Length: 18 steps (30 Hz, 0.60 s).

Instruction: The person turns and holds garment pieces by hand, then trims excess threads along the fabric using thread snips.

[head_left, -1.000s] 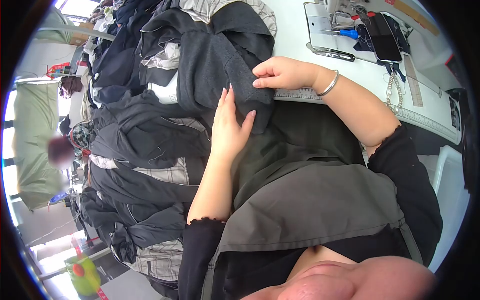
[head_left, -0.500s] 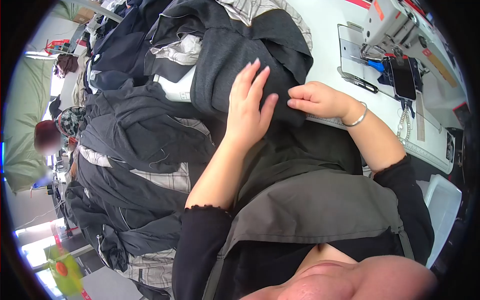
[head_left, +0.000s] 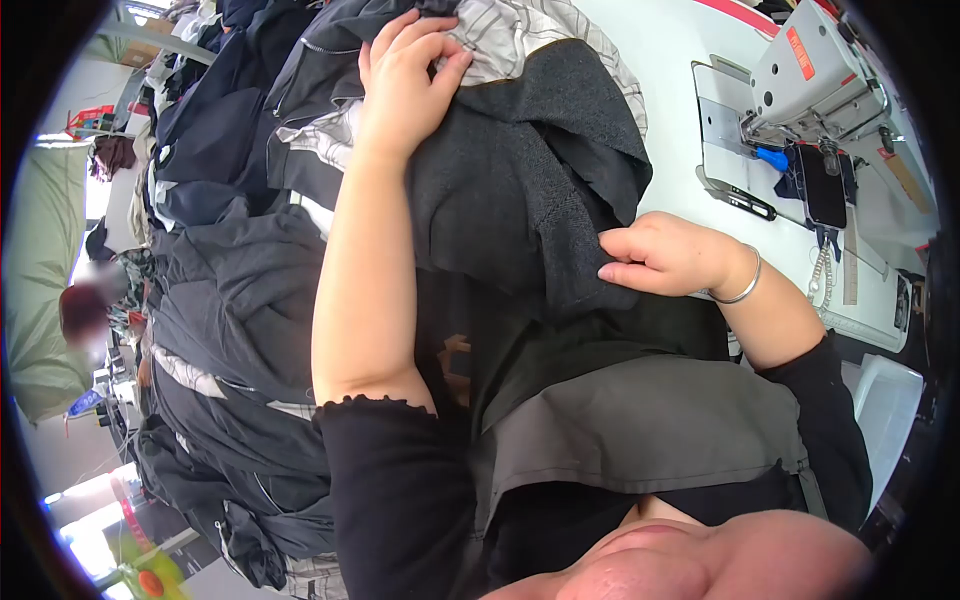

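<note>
A dark grey garment (head_left: 480, 180) with striped pale lining (head_left: 510, 35) is spread over the white table and down toward my lap. On its far part, beside the lining, my left hand (head_left: 405, 90) rests palm down with its fingers apart. My right hand (head_left: 670, 255) pinches the garment's right edge between thumb and fingers, close to the table's front. The cloth between the two hands lies in loose folds, with one flap turned over.
A sewing machine (head_left: 815, 75) stands at the upper right. Near it are a blue-handled tool (head_left: 771, 159), a phone (head_left: 826, 187) and a chain (head_left: 821, 275). Dark garments (head_left: 235, 280) are heaped on the left. A pale plastic bin (head_left: 888, 420) sits at the right.
My left hand has moved away from me and to the left, from the middle of the garment to its far part. My right hand keeps its pinch, slightly lower and further right.
</note>
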Tool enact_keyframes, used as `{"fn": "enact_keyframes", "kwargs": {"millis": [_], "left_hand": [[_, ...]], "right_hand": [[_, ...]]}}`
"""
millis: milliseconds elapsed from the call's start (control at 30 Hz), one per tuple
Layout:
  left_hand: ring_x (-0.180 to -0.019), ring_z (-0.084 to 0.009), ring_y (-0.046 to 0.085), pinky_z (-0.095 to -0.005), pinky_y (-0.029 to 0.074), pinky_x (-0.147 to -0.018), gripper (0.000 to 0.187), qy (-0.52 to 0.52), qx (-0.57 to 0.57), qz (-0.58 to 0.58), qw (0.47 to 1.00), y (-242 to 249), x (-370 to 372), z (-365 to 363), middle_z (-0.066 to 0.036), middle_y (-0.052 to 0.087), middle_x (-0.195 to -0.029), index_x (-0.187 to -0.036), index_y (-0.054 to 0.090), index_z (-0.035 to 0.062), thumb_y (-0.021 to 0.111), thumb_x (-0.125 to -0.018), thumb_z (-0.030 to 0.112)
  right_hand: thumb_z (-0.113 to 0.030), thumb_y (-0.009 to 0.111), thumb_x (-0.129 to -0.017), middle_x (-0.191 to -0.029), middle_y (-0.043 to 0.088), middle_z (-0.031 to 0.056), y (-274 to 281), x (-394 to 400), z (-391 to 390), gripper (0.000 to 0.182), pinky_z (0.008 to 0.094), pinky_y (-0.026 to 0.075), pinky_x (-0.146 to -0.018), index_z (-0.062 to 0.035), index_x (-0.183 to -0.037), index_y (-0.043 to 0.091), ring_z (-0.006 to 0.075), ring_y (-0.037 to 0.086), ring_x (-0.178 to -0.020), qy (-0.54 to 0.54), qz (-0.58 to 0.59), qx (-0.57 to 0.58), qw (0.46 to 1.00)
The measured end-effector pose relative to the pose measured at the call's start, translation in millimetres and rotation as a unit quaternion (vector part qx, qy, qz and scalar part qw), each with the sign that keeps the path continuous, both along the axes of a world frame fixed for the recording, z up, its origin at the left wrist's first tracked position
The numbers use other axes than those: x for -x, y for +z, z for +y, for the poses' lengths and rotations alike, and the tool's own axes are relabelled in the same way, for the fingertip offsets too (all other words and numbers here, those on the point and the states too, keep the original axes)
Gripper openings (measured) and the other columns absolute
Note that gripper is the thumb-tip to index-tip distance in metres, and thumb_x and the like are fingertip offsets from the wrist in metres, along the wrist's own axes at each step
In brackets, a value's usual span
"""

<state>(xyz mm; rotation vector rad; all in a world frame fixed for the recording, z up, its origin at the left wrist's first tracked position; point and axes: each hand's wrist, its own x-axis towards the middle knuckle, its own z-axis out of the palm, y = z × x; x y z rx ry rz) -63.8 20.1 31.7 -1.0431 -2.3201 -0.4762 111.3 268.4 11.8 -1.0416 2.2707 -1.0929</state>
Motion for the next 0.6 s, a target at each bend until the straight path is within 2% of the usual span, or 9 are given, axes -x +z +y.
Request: {"fn": "enact_keyframes", "kwargs": {"millis": [100,167,233,333,367,467,533,567,600], "left_hand": [[-0.12,-0.0299,0.045,-0.0415,0.03,-0.101,0.013,0.017,-0.055,-0.014,0.998,-20,4,-2,-0.002,0.064,-0.11,-0.078,0.063,0.0077,0.065,-0.079,0.021],[-0.126,-0.0245,0.039,-0.0594,0.022,-0.101,0.013,0.012,-0.096,-0.053,0.994,-33,9,-6,0.005,0.06,-0.116,-0.082,0.063,0.0128,0.064,-0.08,0.025],[-0.126,-0.0261,0.039,-0.0527,0.025,-0.103,0.011,-0.002,-0.107,-0.065,0.992,-31,1,-4,0.001,0.06,-0.117,-0.085,0.064,0.0118,0.063,-0.081,0.022],[-0.12,-0.0304,0.044,-0.0365,0.033,-0.101,0.015,-0.014,-0.269,-0.105,0.957,-21,-38,-1,-0.013,0.055,-0.123,-0.094,0.062,0.007,0.062,-0.08,0.009],[-0.116,-0.0302,0.048,-0.0374,0.036,-0.098,0.018,0.006,-0.274,-0.095,0.957,-16,-62,2,-0.014,0.054,-0.123,-0.095,0.061,0.006,0.064,-0.077,0.006],[-0.083,-0.0237,0.053,-0.0328,0.043,-0.077,0.015,-0.027,-0.277,-0.083,0.957,-26,-116,3,-0.011,0.054,-0.087,-0.081,0.054,0.0028,0.065,-0.073,-0.003],[-0.066,-0.0158,0.05,-0.0248,0.04,-0.06,0.014,-0.055,-0.354,-0.294,0.886,-30,-159,8,-0.007,0.053,-0.074,-0.074,0.051,0.0022,0.063,-0.076,-0.003],[-0.061,-0.014,0.049,-0.0252,0.04,-0.057,0.016,-0.051,-0.338,-0.409,0.846,-27,-176,9,-0.005,0.052,-0.068,-0.071,0.049,0.0019,0.064,-0.077,0.001],[-0.058,-0.0125,0.047,-0.0247,0.039,-0.054,0.019,-0.035,-0.28,-0.442,0.851,-32,-186,9,-0.004,0.051,-0.065,-0.07,0.049,0.002,0.066,-0.077,0.004]], "right_hand": [[-0.019,0.055,-0.087,-0.052,0.041,0.0143,1,-1,-1,0.029,0.0391,0.037,-0.049,-0.0036,-0.069,0.039,0.0339,0.044,-0.051,-0.011,0.012,0.0,1.0],[-0.019,0.055,-0.087,-0.053,0.041,0.0148,1,-1,-1,0.029,0.0394,0.037,-0.049,-0.0038,-0.07,0.039,0.0345,0.045,-0.051,-0.01,0.007,-0.004,1.0],[-0.019,0.055,-0.087,-0.053,0.041,0.0152,1,-3,0,0.029,0.0397,0.036,-0.049,-0.004,-0.07,0.038,0.0351,0.045,-0.052,-0.011,0.0,-0.005,1.0],[-0.018,0.056,-0.087,-0.056,0.049,0.0143,0,-8,2,0.018,0.0365,0.04,-0.051,-0.003,-0.082,0.048,0.0323,0.051,-0.054,-0.012,0.001,-0.018,1.0],[-0.016,0.056,-0.087,-0.062,0.054,0.0132,-1,-11,2,0.017,0.034,0.043,-0.054,-0.0019,-0.093,0.05,0.0288,0.055,-0.058,-0.037,-0.039,0.03,0.998],[-0.011,0.055,-0.087,-0.072,0.061,0.0091,-4,-18,1,0.026,0.0279,0.047,-0.061,0.0008,-0.109,0.05,0.0203,0.061,-0.065,-0.061,-0.179,0.131,0.973],[-0.005,0.053,-0.088,-0.082,0.064,0.0065,-4,-17,-1,0.029,0.025,0.049,-0.069,0.0023,-0.116,0.049,0.0148,0.063,-0.075,-0.052,-0.274,0.173,0.945],[-0.005,0.053,-0.088,-0.082,0.064,0.0065,-6,-19,-1,0.029,0.025,0.049,-0.069,0.0023,-0.116,0.049,0.0148,0.063,-0.075,-0.056,-0.282,0.177,0.941],[-0.005,0.054,-0.088,-0.084,0.064,0.0073,-7,-18,0,0.031,0.0253,0.05,-0.07,0.0024,-0.118,0.048,0.0158,0.063,-0.076,-0.033,-0.232,0.17,0.957]]}}
